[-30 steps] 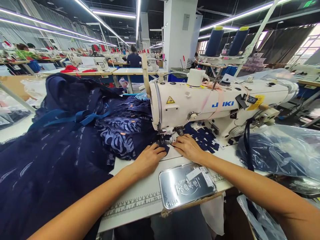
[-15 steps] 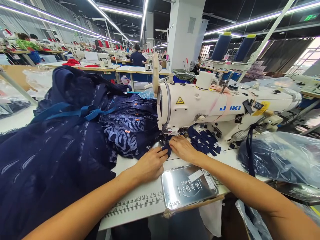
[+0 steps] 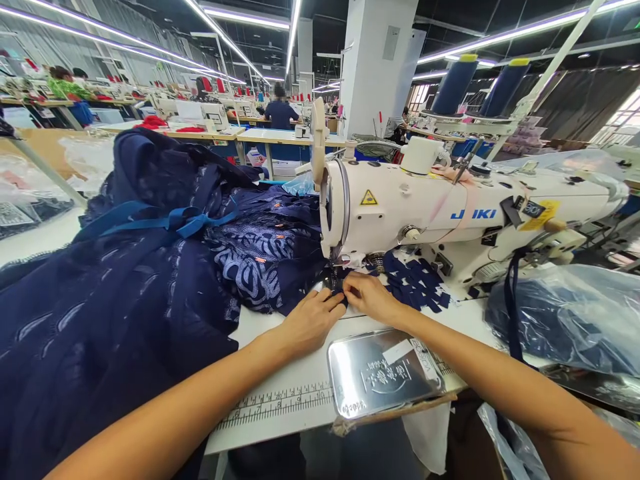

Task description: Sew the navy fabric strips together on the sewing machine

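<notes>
Both hands meet just in front of the needle area of a white sewing machine [image 3: 420, 207]. My left hand [image 3: 313, 320] is closed on the edge of a navy garment [image 3: 295, 293], its fingertips at the fabric. Close beside it, my right hand [image 3: 370, 299] pinches the same navy fabric, thumb and fingertips together. Only a small dark bit of cloth shows between the hands. The garment, partly covered in pale swirling embroidery, spreads to the left of the machine. The fingers and machine head partly hide the needle and presser foot.
Small navy fabric pieces [image 3: 417, 283] lie right of the needle. A shiny metal tin lid [image 3: 385, 380] rests at the table's front edge beside a printed ruler [image 3: 280, 403]. A blue ribbon [image 3: 187, 223] crosses the garment pile. Plastic-wrapped dark cloth [image 3: 565, 320] sits at right.
The view has swung slightly left. My right fingers are more curled into a pinch, and less of the navy fabric shows between my hands.
</notes>
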`<state>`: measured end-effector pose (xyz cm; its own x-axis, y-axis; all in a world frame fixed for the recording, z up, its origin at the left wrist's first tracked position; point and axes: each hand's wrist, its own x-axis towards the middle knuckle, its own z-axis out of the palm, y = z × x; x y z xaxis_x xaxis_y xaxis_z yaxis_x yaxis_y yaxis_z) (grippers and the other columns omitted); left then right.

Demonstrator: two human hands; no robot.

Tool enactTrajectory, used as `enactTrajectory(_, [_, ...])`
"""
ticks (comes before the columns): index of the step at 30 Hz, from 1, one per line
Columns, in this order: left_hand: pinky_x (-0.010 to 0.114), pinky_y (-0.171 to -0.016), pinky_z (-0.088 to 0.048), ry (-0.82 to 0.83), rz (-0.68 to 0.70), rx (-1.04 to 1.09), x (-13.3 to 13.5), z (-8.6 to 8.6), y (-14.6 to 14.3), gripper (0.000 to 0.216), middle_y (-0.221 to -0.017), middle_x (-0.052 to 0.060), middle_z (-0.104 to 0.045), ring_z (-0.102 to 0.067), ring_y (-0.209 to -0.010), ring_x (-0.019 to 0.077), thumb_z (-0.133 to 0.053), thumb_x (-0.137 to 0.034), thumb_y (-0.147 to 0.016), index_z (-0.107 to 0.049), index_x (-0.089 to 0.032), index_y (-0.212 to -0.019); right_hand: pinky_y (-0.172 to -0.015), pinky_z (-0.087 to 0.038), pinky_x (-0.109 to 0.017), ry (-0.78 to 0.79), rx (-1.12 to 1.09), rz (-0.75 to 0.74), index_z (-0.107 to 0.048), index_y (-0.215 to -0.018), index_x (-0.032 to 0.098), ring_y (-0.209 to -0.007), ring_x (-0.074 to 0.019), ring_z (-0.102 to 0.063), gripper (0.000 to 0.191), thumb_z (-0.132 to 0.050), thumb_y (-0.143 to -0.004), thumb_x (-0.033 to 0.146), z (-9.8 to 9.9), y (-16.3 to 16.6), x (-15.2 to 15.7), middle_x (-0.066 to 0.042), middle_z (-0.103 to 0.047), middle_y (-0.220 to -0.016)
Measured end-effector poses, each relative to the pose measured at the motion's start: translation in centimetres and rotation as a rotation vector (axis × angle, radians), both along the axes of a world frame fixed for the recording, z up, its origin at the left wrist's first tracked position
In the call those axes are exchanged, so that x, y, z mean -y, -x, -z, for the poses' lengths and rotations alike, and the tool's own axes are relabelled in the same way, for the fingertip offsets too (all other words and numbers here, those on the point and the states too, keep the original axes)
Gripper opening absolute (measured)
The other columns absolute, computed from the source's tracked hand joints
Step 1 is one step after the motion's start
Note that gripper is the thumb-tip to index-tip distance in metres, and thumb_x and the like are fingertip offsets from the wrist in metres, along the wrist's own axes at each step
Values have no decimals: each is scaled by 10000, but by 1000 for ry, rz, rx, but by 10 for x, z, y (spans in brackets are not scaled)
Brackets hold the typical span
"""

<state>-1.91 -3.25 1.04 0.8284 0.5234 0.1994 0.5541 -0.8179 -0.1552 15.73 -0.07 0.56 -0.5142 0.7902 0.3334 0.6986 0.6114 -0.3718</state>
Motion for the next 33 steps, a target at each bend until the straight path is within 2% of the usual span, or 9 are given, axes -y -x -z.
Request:
enactTrajectory(4, [337,-772,-443,57,-20,41,0,-7,6,212,-1080,99,-598,-521,-935,214,-430,-67,-773,-579,-112,-917,-725,-415,-302,-261,288,-74,-608,-823,104,-773,-182,-508,122,-507,-790,44,0,0,16,-81,-579,-829])
enactTrajectory(7, [384,-873,-416,153,4,97,-4,-14,14,153,-1067,68,-616,-541,-964,218,-508,-160,-761,-608,-144,-876,-789,-418,-358,-361,460,-89,-615,-925,78,-816,-208,-508,158,-494,-822,76,-1,0,23,-119,-586,-921])
enactTrajectory(9, [378,-926,-397,205,23,140,-8,-15,16,162,-1087,51,-615,-554,-986,203,-523,-160,-759,-625,-160,-885,-797,-427,-358,-375,507,-122,-604,-987,71,-845,-212,-510,202,-482,-826,67,-2,-3,20,-129,-584,-974])
enactTrajectory(11, [345,-912,-420,214,3,163,-10,-12,13,180,-1081,53,-621,-575,-967,185,-495,-125,-785,-635,-157,-894,-792,-440,-352,-381,514,-168,-595,-1025,68,-872,-213,-514,229,-472,-832,66,-3,-7,12,-133,-583,-1011])
enactTrajectory(16, [348,-832,-474,127,-81,160,-11,-2,-6,163,-980,78,-653,-599,-925,210,-495,-93,-804,-636,-121,-882,-802,-459,-354,-383,451,-228,-593,-1051,73,-958,-226,-514,249,-451,-846,74,0,-18,-8,-118,-581,-1071])
enactTrajectory(26, [362,-786,-497,39,-127,169,-14,3,-14,149,-960,93,-655,-614,-880,221,-525,-78,-785,-639,-109,-875,-838,-457,-357,-389,413,-234,-577,-1104,78,-997,-220,-517,310,-434,-831,46,2,-23,-16,-115,-574,-1120])
enactTrajectory(33, [344,-783,-485,14,-148,159,-16,3,-17,148,-969,87,-652,-609,-877,212,-519,-82,-787,-635,-113,-873,-818,-470,-368,-394,479,-179,-559,-1132,62,-1003,-235,-520,340,-430,-818,40,4,-20,-16,-137,-563,-1137])
